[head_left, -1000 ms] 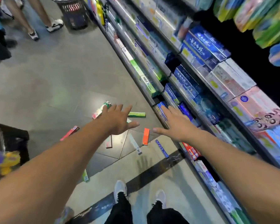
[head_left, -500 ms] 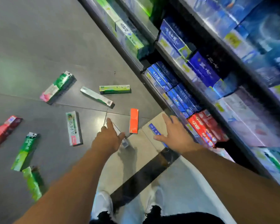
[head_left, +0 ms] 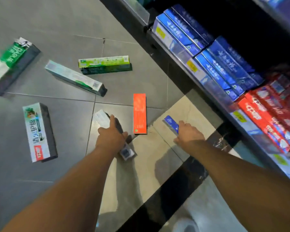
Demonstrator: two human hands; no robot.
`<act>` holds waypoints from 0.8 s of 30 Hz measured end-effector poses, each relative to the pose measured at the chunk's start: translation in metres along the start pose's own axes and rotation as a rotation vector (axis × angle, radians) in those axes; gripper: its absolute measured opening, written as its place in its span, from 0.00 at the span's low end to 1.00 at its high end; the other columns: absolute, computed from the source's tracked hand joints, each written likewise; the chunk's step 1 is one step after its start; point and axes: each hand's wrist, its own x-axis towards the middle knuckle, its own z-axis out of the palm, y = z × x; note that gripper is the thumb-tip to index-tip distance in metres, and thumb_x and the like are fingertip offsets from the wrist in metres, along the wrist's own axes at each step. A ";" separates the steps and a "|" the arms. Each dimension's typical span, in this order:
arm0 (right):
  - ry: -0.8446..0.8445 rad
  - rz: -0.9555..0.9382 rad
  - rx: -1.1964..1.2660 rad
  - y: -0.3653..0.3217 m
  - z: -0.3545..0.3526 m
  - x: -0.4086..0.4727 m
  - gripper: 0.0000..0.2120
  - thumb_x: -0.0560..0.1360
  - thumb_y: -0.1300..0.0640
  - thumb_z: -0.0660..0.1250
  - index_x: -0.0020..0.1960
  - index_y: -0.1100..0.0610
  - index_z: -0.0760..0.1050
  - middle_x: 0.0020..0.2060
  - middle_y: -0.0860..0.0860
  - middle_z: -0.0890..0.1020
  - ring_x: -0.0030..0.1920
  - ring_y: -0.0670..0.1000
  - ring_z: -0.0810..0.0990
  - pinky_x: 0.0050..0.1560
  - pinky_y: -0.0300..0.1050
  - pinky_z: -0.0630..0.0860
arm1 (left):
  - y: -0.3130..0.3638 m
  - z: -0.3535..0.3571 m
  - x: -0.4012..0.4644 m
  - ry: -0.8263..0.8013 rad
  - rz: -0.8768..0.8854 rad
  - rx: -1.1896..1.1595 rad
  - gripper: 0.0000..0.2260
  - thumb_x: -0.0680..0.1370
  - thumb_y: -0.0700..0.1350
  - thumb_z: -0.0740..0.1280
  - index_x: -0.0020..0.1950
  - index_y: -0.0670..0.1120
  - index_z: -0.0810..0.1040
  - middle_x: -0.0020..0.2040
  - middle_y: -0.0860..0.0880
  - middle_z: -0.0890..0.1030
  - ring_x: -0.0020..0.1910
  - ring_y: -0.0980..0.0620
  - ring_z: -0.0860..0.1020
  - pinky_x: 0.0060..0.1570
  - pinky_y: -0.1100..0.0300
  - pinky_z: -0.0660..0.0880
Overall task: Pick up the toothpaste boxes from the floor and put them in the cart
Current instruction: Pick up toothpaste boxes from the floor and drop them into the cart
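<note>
White box under left hand

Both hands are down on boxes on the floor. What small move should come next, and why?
Probably lift both boxes: the left hand is already on the white box and the right hand on the blue box, both still on the floor.

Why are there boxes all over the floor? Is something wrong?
Yes. Toothpaste boxes lie scattered on the floor tiles at all angles, like the orange box and the lime green box, instead of on the shelf. The left hand grips a white box; the right hand grips a blue box.
</note>
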 end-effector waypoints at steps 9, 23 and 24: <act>-0.040 0.000 0.059 -0.015 -0.018 -0.025 0.23 0.75 0.49 0.71 0.63 0.58 0.67 0.55 0.56 0.77 0.54 0.57 0.79 0.45 0.46 0.72 | -0.005 -0.020 -0.026 0.012 0.081 0.003 0.26 0.78 0.44 0.68 0.73 0.54 0.62 0.62 0.40 0.67 0.56 0.35 0.76 0.54 0.43 0.79; 0.035 -0.109 0.288 -0.042 -0.353 -0.326 0.19 0.73 0.50 0.74 0.57 0.58 0.72 0.52 0.57 0.80 0.55 0.60 0.80 0.46 0.46 0.71 | 0.058 -0.343 -0.342 0.007 0.312 0.105 0.44 0.74 0.44 0.70 0.79 0.61 0.44 0.49 0.38 0.70 0.50 0.35 0.77 0.45 0.56 0.70; 0.052 -0.114 0.293 -0.042 -0.381 -0.353 0.19 0.73 0.51 0.73 0.57 0.57 0.72 0.52 0.57 0.81 0.55 0.60 0.80 0.45 0.46 0.70 | 0.065 -0.371 -0.372 0.020 0.344 0.116 0.46 0.74 0.44 0.70 0.79 0.61 0.40 0.49 0.37 0.72 0.49 0.36 0.77 0.43 0.57 0.69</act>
